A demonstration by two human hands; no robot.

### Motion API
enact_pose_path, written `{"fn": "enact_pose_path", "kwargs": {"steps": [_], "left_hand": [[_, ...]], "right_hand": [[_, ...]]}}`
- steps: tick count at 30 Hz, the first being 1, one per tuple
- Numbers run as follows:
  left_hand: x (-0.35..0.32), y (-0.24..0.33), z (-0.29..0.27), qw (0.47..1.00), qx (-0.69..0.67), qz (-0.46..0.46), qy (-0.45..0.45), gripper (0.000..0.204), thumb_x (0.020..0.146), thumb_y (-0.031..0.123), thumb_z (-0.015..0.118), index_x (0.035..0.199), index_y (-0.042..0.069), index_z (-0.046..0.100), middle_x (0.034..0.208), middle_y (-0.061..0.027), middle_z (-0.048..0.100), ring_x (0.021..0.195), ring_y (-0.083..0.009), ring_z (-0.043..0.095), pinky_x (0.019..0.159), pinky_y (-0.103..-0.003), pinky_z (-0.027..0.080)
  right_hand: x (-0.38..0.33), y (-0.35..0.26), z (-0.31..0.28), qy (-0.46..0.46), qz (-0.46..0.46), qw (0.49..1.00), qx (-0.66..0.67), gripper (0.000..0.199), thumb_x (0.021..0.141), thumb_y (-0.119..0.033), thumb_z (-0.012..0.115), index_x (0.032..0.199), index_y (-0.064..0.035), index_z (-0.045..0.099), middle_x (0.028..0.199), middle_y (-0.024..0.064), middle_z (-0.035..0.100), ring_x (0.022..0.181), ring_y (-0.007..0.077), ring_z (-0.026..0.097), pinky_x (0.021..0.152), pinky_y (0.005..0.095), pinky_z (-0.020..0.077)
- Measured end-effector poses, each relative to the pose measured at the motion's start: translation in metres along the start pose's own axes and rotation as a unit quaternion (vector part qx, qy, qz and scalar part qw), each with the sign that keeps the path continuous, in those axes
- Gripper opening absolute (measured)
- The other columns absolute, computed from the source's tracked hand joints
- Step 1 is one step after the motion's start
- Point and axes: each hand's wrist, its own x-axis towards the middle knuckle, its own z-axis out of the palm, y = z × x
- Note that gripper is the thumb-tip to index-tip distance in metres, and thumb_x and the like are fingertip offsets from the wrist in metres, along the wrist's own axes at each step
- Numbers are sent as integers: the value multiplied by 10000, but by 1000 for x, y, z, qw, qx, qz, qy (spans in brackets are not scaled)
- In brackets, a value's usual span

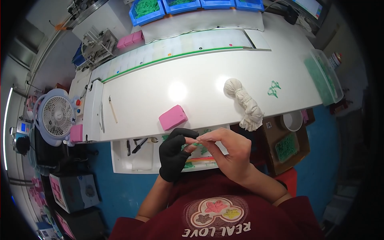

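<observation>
My left hand (176,154), in a black glove with bare fingertips, is closed in a pinch over the open drawer. My right hand (232,150) is bare, and its thumb and forefinger press together against the left fingertips. Whatever sits between the fingers is too small to make out. Just beyond the hands, a pink block (173,117) lies on the white table (144,96). Under the hands is the white drawer (120,162), holding pens (139,146), green pieces and red and yellow sticks (202,159), partly covered by my hands.
A bundled cream cloth (244,103) and small green pieces (273,89) lie to the right. Thin tools (113,109) lie left, near a fan (56,115). Blue bins (148,9) line the back. A clear tub (326,78) stands at the right edge, above a cardboard box (280,160).
</observation>
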Motion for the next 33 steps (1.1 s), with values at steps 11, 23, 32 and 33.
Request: {"fn": "enact_pose_path", "kwargs": {"steps": [11,23,32,33], "left_hand": [[0,0,0,1000,11,-18,4,140,767,-55,682,898,-6,681,942,-79,631,861,-165,585,756,-294,470],[3,-3,-2,999,30,38,-14,166,737,-88,671,879,-2,682,903,-73,633,804,-156,587,689,-283,470],[3,-3,-1,999,0,37,-6,153,748,-85,672,878,-5,675,909,-72,631,811,-156,588,711,-280,471],[3,-4,-1,999,0,36,-6,153,748,-85,672,878,-5,675,909,-72,631,811,-156,588,711,-280,471]], "right_hand": [[-1,2,0,-9,4,1000,-13,138,788,21,680,912,-23,639,774,113,648,674,263,641,580,338,497],[-2,4,2,-11,-32,999,-31,116,789,10,686,884,-26,630,730,101,617,641,253,615,558,338,480],[0,2,3,-6,-42,999,-24,138,794,36,666,912,-21,624,745,97,617,652,252,612,566,343,480],[0,2,3,-5,-47,999,-23,149,794,42,662,924,-18,623,754,100,620,663,256,615,574,345,484]]}}
